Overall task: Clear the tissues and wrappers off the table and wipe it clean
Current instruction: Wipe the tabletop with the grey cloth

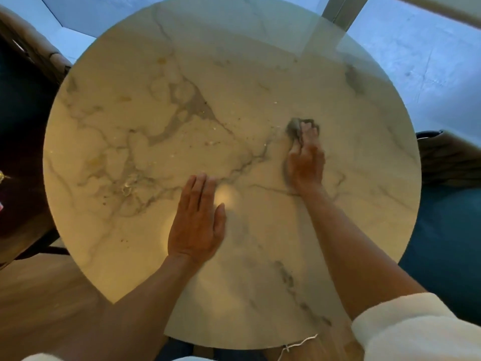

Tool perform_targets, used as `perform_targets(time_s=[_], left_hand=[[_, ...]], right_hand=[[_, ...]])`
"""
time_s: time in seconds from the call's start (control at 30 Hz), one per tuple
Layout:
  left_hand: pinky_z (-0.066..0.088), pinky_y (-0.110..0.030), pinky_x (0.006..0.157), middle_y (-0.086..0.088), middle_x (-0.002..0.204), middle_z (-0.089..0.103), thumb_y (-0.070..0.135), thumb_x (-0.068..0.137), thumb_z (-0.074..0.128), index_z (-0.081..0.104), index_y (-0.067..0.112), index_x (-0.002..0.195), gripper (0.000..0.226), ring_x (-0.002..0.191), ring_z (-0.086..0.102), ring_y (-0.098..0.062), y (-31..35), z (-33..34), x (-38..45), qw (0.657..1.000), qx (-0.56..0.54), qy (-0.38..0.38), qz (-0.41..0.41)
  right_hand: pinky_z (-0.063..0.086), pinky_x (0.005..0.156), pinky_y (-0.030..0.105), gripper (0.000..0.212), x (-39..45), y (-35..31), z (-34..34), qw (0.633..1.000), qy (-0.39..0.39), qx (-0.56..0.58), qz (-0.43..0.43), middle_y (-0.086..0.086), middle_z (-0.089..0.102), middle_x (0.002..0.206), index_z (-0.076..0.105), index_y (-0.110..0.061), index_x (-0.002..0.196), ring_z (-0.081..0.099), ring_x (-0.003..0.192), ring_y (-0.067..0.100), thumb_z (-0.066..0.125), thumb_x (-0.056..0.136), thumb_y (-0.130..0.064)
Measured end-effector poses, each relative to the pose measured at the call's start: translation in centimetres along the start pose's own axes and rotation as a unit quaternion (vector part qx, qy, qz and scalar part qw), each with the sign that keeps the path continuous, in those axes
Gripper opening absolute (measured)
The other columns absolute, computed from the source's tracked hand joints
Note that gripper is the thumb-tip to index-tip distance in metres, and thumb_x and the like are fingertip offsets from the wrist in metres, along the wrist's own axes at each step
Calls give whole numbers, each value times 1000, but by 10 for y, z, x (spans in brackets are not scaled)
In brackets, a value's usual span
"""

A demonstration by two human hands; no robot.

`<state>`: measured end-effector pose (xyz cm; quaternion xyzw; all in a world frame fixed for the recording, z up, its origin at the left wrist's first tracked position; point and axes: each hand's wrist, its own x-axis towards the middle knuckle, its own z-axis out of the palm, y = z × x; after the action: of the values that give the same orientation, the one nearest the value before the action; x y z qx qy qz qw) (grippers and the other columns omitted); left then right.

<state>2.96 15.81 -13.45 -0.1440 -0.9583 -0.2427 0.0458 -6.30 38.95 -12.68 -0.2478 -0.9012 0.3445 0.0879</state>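
- A round marble-patterned counter (pixel 145 256) with grey veins fills most of the head view; crumbs and small specks lie scattered over its middle and left parts.
- A dark chair (pixel 23 131) stands just beside its left edge.
- The left hand (pixel 196 225) lies flat on the near middle of the counter, fingers straight and released, grasping nothing.
- The right hand (pixel 307 160) presses down on the cloth, fingers laid over it.
- A small grey cloth (pixel 295 127) sits on the counter's right half, partly under those fingers.
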Motion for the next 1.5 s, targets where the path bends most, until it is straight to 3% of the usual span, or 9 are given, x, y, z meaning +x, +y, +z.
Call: perform_targets(time_s=[0.27,0.4,0.53,0.63,0.77,0.87,1.0,1.1,1.5], left_hand=[[38,-44,94,-14,114,45,7,83,50,49,8,99,17,104,46,-34,-1,-7,-7,981,-78,169,-55],[29,-34,93,-23,101,49,15,79,44,52,2,90,19,99,43,-33,-7,-6,-8,972,-63,178,-143],[32,-40,87,-11,104,46,17,77,44,52,10,96,22,98,42,-30,6,-10,-2,984,-48,154,-72],[31,-37,95,-10,114,54,18,81,51,60,10,108,30,109,47,-31,9,-6,15,993,-22,106,-45],[29,-42,109,-10,133,49,22,85,50,54,9,126,43,126,39,-31,16,5,45,998,-2,52,-19],[31,-50,110,-12,140,46,26,90,44,49,8,132,46,131,36,-34,12,12,52,999,34,13,-8],[31,-50,112,-12,145,44,25,94,39,47,7,138,48,139,32,-33,12,16,53,999,34,-2,-1],[27,-43,116,-11,147,43,21,95,40,48,6,138,47,142,27,-30,13,15,54,1000,11,12,10],[28,-41,115,-16,135,42,11,93,44,53,4,101,15,137,31,-35,10,14,52,990,-85,102,-50]], right_hand=[[18,117,37,50,-91,-89,68,934,-261,59,-237,17,43,147,50,-2,137,33,141,29,45,87,-3],[23,117,32,43,-96,-107,69,905,-350,182,-162,10,50,143,54,-7,135,40,136,19,46,93,-2],[49,90,29,28,-69,-104,31,855,-299,422,53,-2,69,95,66,-12,105,63,93,11,47,92,4],[52,80,18,34,-24,-74,-8,872,-140,462,85,-12,72,84,62,-4,116,66,80,2,46,89,11],[49,95,25,40,35,1,-65,957,93,266,71,1,67,109,60,-3,124,63,96,0,48,86,-4],[35,104,18,42,69,61,-101,983,142,86,76,4,58,133,53,-14,134,53,121,16,37,95,-17],[19,118,37,48,85,94,-86,990,72,-78,91,14,34,153,37,-12,146,28,142,30,31,100,-22],[5,120,34,49,86,72,-53,991,20,-122,50,13,18,160,27,-9,151,10,148,28,28,103,-22],[18,118,33,43,-3,-66,63,933,-245,-2,-262,9,40,151,50,-11,139,31,143,23,45,96,-10]])
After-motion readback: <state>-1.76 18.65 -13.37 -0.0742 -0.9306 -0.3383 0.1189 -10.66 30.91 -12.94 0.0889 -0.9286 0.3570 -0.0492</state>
